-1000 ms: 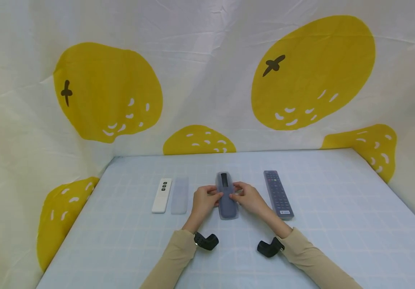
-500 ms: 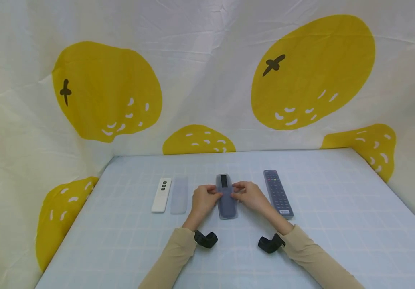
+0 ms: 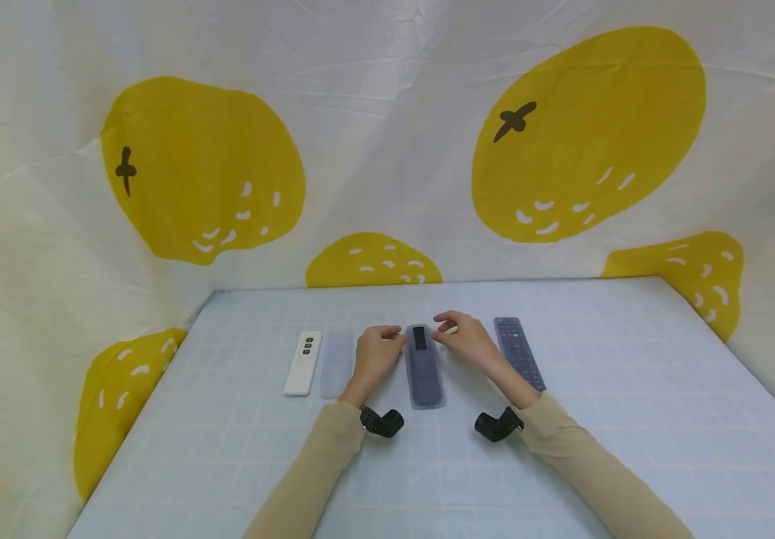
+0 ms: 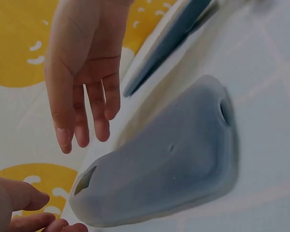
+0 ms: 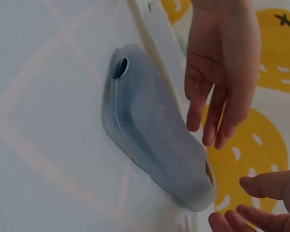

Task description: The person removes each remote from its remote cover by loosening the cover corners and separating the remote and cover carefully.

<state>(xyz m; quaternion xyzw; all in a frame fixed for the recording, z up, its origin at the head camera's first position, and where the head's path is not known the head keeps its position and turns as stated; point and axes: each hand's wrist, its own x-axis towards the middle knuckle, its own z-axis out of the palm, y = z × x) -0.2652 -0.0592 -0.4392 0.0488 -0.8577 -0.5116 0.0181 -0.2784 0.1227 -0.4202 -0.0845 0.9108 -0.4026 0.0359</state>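
A grey-blue remote control in a translucent sleeve point(image 3: 425, 378) lies on the table, its dark display window at the far end. In the left wrist view, the sleeve point(image 4: 159, 154) shows a round hole at its near end. My left hand point(image 3: 378, 353) hovers to the left of the remote's far half, holding nothing. On the other side, my right hand point(image 3: 466, 340) is raised by the far end, fingers loosely bent and free of the remote. Both hands appear apart from the sleeve in the right wrist view, my right hand point(image 5: 266, 200) at the lower right.
Left of my left hand lie a white remote control point(image 3: 302, 364) with several dark buttons and a clear, flat sleeve point(image 3: 337, 365). A dark many-buttoned remote control point(image 3: 518, 350) lies to the right, partly behind my right forearm. A printed curtain point(image 3: 387, 150) hangs at the table's back edge.
Both hands held the sleeved remote by its sides. They have let go and moved up toward its far end, the right hand farther. The remote stays on the table.
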